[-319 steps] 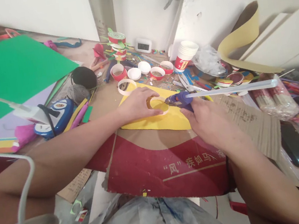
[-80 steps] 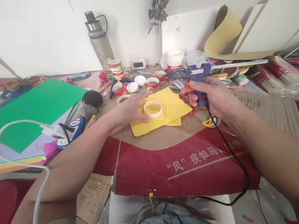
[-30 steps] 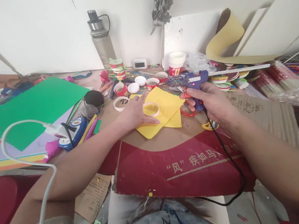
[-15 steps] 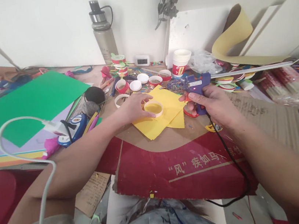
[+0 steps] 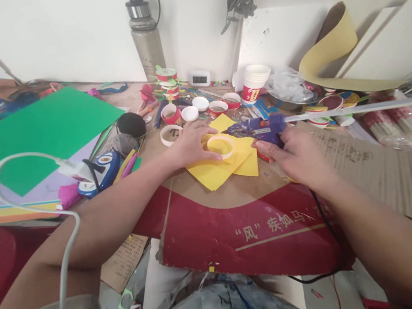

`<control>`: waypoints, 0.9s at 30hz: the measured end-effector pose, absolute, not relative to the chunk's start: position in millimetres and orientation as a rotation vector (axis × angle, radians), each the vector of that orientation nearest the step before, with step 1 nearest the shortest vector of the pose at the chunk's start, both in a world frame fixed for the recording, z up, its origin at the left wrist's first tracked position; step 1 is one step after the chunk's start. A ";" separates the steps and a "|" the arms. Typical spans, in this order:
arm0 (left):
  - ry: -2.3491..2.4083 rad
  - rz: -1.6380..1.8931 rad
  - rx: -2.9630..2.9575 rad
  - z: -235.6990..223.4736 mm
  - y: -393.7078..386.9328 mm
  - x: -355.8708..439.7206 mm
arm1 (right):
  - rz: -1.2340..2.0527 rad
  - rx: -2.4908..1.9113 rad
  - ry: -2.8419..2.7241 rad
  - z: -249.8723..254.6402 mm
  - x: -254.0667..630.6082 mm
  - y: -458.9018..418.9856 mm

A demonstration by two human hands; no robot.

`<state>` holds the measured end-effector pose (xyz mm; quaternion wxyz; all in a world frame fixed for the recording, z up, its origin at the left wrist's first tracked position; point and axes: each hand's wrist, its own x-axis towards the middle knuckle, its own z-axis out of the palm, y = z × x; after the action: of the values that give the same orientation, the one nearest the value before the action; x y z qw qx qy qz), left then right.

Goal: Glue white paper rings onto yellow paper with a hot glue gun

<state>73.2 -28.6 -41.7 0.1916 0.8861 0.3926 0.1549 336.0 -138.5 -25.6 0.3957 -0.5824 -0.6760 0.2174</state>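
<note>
My left hand [image 5: 191, 146] has its thumb and fingers closed on the side of a pale paper ring [image 5: 232, 146], which looks cut from a paper cup. This ring stands on overlapping yellow paper sheets [image 5: 209, 177]. My right hand [image 5: 302, 156] grips a blue hot glue gun [image 5: 265, 126], its nozzle pointing left, just above the ring's far rim; whether it touches the rim I cannot tell. A long clear glue stick [image 5: 338, 112] sticks out of the gun's back. Beside my left wrist lies a second paper ring [image 5: 164, 139].
Red-and-white cup pieces [image 5: 170, 114] and stacked paper cups [image 5: 253, 86] stand behind. A bottle [image 5: 148, 50] and small clock [image 5: 200, 78] are near the wall. Green paper [image 5: 42, 131] and a white cable [image 5: 64, 266] lie left, corrugated cardboard [image 5: 369, 167] right.
The glue gun has moved left, its nozzle now over the far rim of the ring. My left hand keeps hold of the ring. The view has shifted slightly.
</note>
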 end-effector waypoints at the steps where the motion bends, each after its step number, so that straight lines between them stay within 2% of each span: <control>1: 1.076 0.427 2.484 -43.4 -27.3 72.6 | 0.445 -1.503 -1.770 -26.9 335.6 -139.6; 3: 1.053 0.430 2.473 -46.8 -26.2 72.6 | 0.266 -1.559 -1.865 -29.9 333.4 -141.4; 6: 1.056 0.463 2.466 -51.2 -27.1 74.8 | 0.169 -1.580 -1.956 -33.4 327.8 -142.4; 27: 1.076 0.593 2.401 -60.1 -32.3 81.7 | -0.107 -1.700 -2.103 -50.9 319.0 -128.2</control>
<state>81.7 -32.3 -60.1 0.2201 0.8683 0.3892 0.2146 319.0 -128.2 -50.9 0.2160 -0.6133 -0.7587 -0.0387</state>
